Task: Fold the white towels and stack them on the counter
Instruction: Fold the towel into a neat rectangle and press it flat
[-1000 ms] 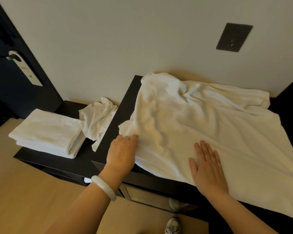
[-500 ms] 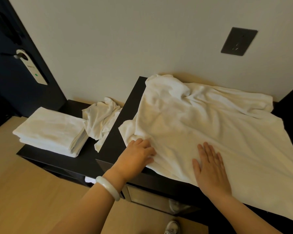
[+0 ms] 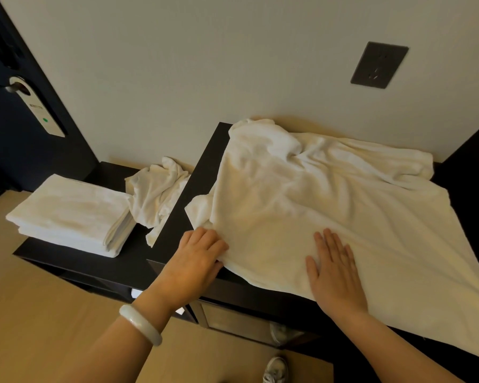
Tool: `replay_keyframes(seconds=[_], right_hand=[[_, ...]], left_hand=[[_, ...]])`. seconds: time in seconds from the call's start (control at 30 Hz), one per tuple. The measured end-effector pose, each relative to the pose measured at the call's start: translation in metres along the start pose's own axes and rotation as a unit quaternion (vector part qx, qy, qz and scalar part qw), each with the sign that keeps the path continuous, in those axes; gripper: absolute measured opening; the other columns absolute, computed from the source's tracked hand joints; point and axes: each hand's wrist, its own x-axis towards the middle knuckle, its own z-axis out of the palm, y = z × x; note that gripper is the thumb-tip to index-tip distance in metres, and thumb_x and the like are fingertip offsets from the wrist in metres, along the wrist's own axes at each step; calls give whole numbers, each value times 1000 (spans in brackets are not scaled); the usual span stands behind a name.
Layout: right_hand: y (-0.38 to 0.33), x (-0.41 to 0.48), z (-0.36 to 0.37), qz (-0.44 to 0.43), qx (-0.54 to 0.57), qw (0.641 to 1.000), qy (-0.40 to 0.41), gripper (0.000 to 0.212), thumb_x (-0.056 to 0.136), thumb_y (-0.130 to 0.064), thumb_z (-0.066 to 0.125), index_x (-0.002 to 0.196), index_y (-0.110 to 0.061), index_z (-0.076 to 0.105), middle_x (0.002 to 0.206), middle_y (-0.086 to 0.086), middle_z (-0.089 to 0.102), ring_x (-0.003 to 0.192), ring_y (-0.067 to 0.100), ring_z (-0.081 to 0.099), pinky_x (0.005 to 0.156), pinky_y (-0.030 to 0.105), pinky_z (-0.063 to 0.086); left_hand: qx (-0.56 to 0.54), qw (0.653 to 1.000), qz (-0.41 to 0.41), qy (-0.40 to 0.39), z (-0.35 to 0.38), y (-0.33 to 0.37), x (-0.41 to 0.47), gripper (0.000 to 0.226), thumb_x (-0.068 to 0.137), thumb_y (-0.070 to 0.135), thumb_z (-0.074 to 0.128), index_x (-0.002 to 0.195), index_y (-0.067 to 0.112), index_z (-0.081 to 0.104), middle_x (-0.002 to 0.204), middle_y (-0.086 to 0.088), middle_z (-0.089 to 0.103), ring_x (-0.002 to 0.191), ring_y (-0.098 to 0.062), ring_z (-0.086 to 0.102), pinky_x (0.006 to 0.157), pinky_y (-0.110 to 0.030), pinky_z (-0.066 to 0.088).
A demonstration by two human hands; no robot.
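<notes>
The left hand (image 3: 199,255) is gripping the soft, limp towel (image 3: 302,205) at its lower-left edge while the flat right hand (image 3: 335,272) is pinning it.

A hotel room: door hanger (image 3: 36,109), stacked white towels (image 3: 69,214).

A raised black counter (image 3: 206,170) against the wall carries one large white towel (image 3: 315,217), spread rumpled over most of its top and hanging past the front edge. To its left, a lower black shelf (image 3: 75,261) bears a stack of folded towels (image 3: 69,214) — and just beside the stack, a crumpled towel (image 3: 158,194).
</notes>
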Motion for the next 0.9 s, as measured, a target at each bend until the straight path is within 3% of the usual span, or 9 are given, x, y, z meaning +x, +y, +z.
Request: replay_keyframes(seconds=[0.1,0.2,0.27,0.37,0.43,0.53,0.67,0.8,0.9], right_hand=[[-3,-1,1,3,-10,1000,2,80,88,-55,-3,158,-20,8,165,1,2,152,12,-1,121,33,-7],[-10,6,-14,4,-79,996,-34,73,94,-48,10,155,-11,23,163,10,18,151,23,15,121,41,10],[-26,25,-31,20,-107,993,-51,49,98,-34,33,138,-8,42,147,14,40,137,29,36,111,43,28],[-60,48,-31,-35,-25,998,34,32,89,-24,48,108,-1,60,114,20,59,108,39,57,92,45,45],[-74,44,-9,-52,24,998,18,52,89,-32,33,119,1,61,126,23,59,119,40,56,102,47,41],[-77,28,13,-71,4,997,10,63,94,-35,22,141,-3,48,151,17,43,143,28,37,119,42,19],[-70,32,14,-72,13,997,31,67,94,-40,17,145,-7,44,156,11,37,146,21,30,122,41,19],[-70,32,16,-78,28,996,28,72,93,-45,10,149,-11,39,159,7,31,149,17,24,124,36,11],[-69,32,16,-75,31,996,35,70,94,-44,12,147,-10,41,158,8,33,148,18,26,124,37,14]], left_hand=[[-42,999,-28,-5,1,-1,6,27,87,45,53,110,33,63,110,12,52,106,-13,41,96,-35,38],[-77,996,-40,-7,2,-3,7,26,88,47,52,108,36,64,107,12,50,103,-10,37,93,-33,36],[-78,996,-36,-10,2,-4,5,26,88,46,52,108,37,66,107,12,49,103,-10,36,93,-30,31],[-91,995,-47,-9,3,-3,1,31,89,49,46,109,38,69,107,12,49,104,-12,37,93,-30,29],[-89,994,-56,1,4,-1,0,35,91,51,41,106,36,69,105,12,50,103,-14,41,93,-31,32],[-23,998,-38,35,4,1,6,23,90,42,47,97,29,65,95,9,53,96,-15,48,90,-31,35],[25,998,-30,59,3,-12,24,16,82,28,71,93,20,62,89,4,56,84,-19,52,82,-32,35],[32,992,-103,60,-8,-33,37,29,77,18,78,101,17,62,93,-1,56,85,-21,51,79,-35,44],[18,968,-219,121,-31,-48,45,19,83,10,72,99,12,62,101,-6,52,88,-20,47,83,-34,47]])
